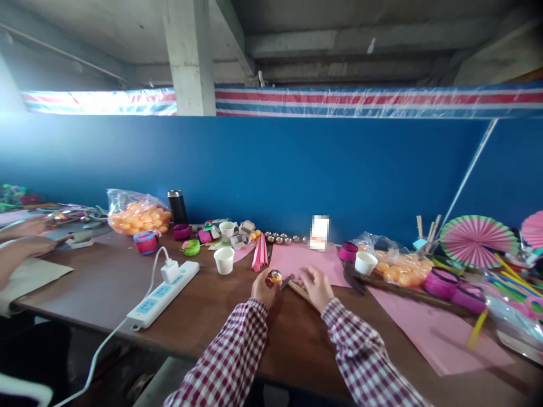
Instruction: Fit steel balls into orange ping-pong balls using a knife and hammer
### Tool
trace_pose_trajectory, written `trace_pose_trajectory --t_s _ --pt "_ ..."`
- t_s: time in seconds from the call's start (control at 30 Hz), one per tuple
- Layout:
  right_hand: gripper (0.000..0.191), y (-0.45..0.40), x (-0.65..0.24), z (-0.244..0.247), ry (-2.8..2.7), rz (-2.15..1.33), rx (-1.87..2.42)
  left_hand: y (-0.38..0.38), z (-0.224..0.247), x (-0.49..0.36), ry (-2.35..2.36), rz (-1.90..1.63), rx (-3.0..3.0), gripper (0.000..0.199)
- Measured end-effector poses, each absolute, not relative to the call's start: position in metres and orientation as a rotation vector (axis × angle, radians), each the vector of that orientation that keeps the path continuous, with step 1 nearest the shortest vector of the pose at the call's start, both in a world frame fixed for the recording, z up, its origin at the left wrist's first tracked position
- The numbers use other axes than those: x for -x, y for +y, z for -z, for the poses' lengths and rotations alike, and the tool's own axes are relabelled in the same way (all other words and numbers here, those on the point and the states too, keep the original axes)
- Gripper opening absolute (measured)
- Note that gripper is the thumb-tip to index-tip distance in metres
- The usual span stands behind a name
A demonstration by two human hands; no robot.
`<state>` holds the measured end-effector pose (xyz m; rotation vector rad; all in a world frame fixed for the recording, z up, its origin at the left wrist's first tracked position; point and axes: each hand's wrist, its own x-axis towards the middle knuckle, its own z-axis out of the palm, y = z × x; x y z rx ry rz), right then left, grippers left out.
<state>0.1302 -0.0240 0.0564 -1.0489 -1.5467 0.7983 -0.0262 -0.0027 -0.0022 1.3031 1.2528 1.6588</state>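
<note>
My left hand (263, 287) is closed around a shiny silver ball (275, 275) that shows some orange on its lower side. To its right, my right hand (317, 287) hovers with fingers loosely bent and apart, and I see nothing held in it. Between the two hands lies a hammer-like tool with a dark metal head (287, 281) and a wooden handle (299, 291), which runs toward my right wrist. Behind the hands is a pink sheet (292, 261). Several silver balls (283, 238) stand in a row beyond it.
White cups (223, 261), folded pink strips (260, 253) and a power strip (163, 297) with a cable are on the left. To the right are a bag of orange balls (401, 267), magenta bands (441, 281) and a paper fan (477, 241). Another person's arms (29, 249) reach in far left.
</note>
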Motion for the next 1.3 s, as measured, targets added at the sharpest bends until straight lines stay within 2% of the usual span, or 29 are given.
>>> trace_pose_trajectory --t_s 0.1,0.23,0.43,0.8,1.3 --pt "0.040 -0.023 -0.098 -0.040 -1.360 -1.051 0.945 -0.002 0.004 0.028 1.300 -1.628 -1.371 0.039" --pt "0.043 -0.018 -0.084 -0.014 -1.174 -1.145 0.920 -0.002 0.006 0.033 1.305 -1.639 -1.504 0.039" --pt "0.045 -0.018 -0.087 -0.004 -1.156 -1.154 0.917 -0.003 0.005 0.035 1.297 -1.603 -1.523 0.040" --pt "0.028 -0.023 -0.089 -0.011 -1.257 -1.025 0.934 -0.007 0.002 0.033 1.229 -1.584 -1.519 0.042" --pt "0.027 -0.023 -0.087 -0.013 -1.275 -1.093 0.866 -0.015 -0.007 0.030 1.194 -1.602 -1.521 0.039"
